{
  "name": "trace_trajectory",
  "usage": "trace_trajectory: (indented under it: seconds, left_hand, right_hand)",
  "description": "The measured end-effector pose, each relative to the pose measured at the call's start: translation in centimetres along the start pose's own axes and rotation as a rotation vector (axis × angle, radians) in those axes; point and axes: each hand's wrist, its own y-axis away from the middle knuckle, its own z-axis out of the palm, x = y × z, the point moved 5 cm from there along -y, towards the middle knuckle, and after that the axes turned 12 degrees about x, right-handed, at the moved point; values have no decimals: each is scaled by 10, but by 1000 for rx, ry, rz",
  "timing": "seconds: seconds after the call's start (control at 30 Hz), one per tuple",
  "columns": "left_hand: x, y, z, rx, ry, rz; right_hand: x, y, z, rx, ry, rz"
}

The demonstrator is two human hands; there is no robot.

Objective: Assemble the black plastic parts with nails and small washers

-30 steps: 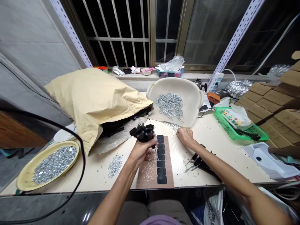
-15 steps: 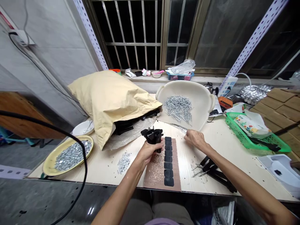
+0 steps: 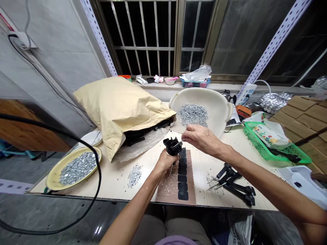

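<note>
My left hand point(image 3: 165, 162) is closed around a bunch of black plastic parts point(image 3: 173, 145), held upright above a brown board point(image 3: 168, 185) with a row of black pads point(image 3: 182, 172). My right hand point(image 3: 199, 137) is pinched on a thin metal pin whose tip touches the top of the black parts. Behind my hands a cream basin point(image 3: 219, 105) holds a heap of metal pins point(image 3: 192, 115). Finished black pieces with pins point(image 3: 233, 183) lie on the table to the right.
A tan paper sack point(image 3: 117, 105) spills black parts at the left. A yellow dish point(image 3: 55, 180) holds small silver bits, with a loose pile point(image 3: 134, 172) nearby. A green basket point(image 3: 274, 149), cardboard boxes point(image 3: 304, 115) and a white tray point(image 3: 304, 180) stand at the right. A black cable point(image 3: 94, 190) loops in front.
My right hand rose from the table near the basin and came left to the black parts with a pin. My left hand tilted the bunch slightly.
</note>
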Motion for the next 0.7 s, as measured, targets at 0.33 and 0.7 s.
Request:
trace_trajectory:
  seconds: [0.33, 0.7]
  left_hand:
    - [10, 8, 14, -149, 216, -183]
    - [17, 13, 5, -40, 224, -155]
  right_hand:
    - [33, -9, 3, -20, -417, 146]
    - [132, 105, 109, -408, 290, 823]
